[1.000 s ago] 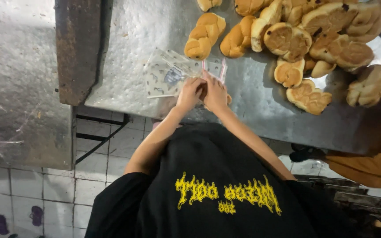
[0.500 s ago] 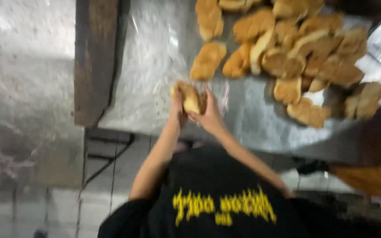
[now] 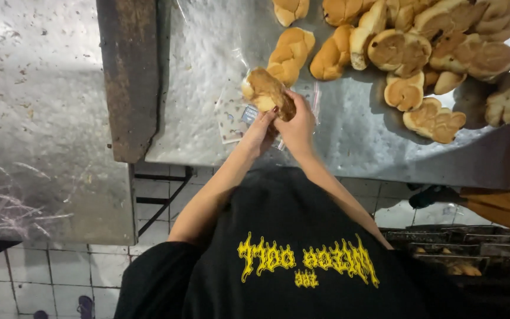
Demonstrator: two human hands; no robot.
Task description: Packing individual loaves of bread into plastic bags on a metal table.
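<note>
A golden braided bread roll (image 3: 267,91) is held just above the metal table (image 3: 208,59), over a clear plastic bag (image 3: 235,115) with a printed label. My right hand (image 3: 298,121) grips the roll's near end. My left hand (image 3: 261,131) is pressed against the roll from below, fingers at the bag's mouth. A heap of similar braided rolls (image 3: 420,53) lies on the table to the right, and one separate roll (image 3: 291,54) lies just beyond the held one.
A dark rusty bar (image 3: 128,77) runs along the table's left edge, with another metal surface (image 3: 36,118) further left. Stacked dark trays (image 3: 467,248) sit low at the right. A tiled floor (image 3: 54,272) shows below.
Both hands were first at the flat bag with nothing in them; then a roll was picked up. The roll is now held higher and clearer over the bag, and the view has steadied.
</note>
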